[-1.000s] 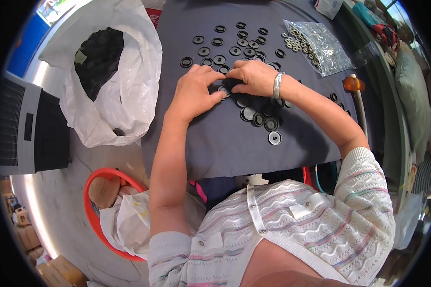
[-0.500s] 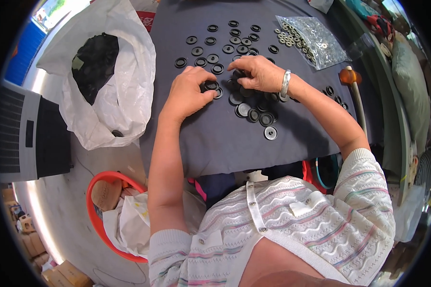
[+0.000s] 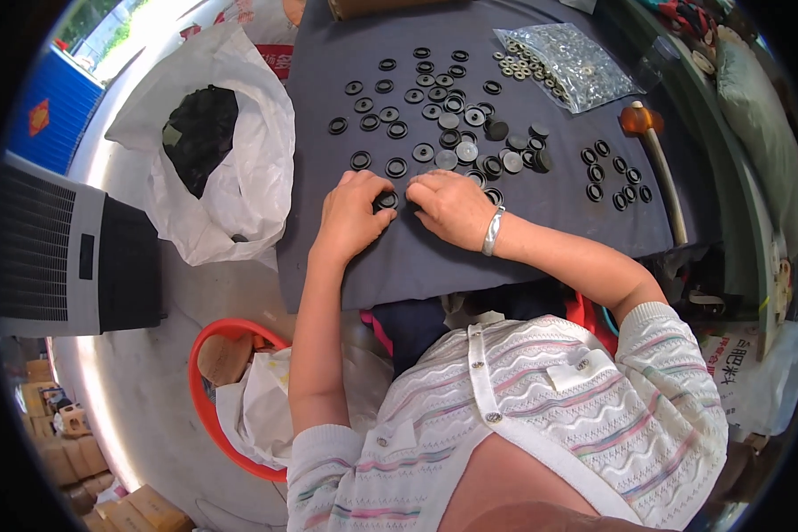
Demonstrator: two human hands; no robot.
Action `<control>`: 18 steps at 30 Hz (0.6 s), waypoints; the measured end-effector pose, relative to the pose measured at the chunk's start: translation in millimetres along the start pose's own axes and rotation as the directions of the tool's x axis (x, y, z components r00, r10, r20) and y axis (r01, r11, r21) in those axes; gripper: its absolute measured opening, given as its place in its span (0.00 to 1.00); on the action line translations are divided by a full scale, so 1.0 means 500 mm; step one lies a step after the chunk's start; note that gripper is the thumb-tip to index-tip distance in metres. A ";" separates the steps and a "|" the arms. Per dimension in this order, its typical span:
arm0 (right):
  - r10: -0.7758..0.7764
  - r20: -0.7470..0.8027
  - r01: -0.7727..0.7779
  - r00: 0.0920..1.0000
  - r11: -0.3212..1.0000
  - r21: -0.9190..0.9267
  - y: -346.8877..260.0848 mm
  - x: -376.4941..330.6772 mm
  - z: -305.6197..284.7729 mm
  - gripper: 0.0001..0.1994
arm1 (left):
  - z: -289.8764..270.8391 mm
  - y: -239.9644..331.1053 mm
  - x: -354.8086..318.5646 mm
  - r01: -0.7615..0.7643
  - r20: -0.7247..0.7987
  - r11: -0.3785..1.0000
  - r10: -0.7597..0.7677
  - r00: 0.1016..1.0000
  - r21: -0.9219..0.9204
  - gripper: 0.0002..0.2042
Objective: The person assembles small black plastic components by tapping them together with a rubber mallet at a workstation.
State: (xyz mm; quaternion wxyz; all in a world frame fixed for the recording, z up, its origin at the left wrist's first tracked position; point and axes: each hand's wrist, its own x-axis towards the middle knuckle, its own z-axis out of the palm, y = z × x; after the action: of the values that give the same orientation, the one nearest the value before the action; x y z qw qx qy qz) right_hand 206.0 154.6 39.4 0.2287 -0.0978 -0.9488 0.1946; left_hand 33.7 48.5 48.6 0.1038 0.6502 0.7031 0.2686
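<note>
Small black ring [image 3: 387, 200] — round, dark-centred, flat

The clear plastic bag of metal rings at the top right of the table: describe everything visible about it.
The clear plastic bag lies flat on the dark grey table cover, near its far right corner, set at a slant. It looks like thin, crinkled, see-through film that glints in the light. Inside is a dense layer of small silvery metal rings, and a few spill out at its left end onto the cover. Neither hand touches it. Black ring-shaped parts lie to its left, apart from it.
</note>
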 end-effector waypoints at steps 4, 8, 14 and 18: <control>-0.262 -0.055 0.226 0.963 0.907 -0.356 0.004 -0.025 0.027 0.05 | 0.000 -0.012 -0.028 0.041 -0.231 0.996 -0.057 0.971 -0.074 0.14; -0.071 -0.002 0.068 0.998 0.972 -0.224 0.011 -0.008 -0.013 0.08 | 0.025 -0.078 -0.044 0.183 -0.574 0.951 -0.297 0.763 -0.249 0.09; 0.112 0.177 -0.012 0.978 0.873 -0.487 0.032 0.052 -0.026 0.05 | 0.047 -0.103 -0.031 0.246 -0.672 0.960 -0.273 0.689 -0.138 0.05; 0.109 0.222 0.026 0.969 0.846 -0.532 0.044 0.059 -0.013 0.05 | 0.050 -0.103 -0.030 0.265 -0.670 0.958 -0.268 0.692 -0.109 0.05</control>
State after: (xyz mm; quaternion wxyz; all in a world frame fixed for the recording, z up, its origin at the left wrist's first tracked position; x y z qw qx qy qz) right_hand 185.3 184.5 47.4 0.0702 -0.1532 -0.9839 -0.0600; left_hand 4.2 39.8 -1.7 -0.1206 0.3981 0.7784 0.4702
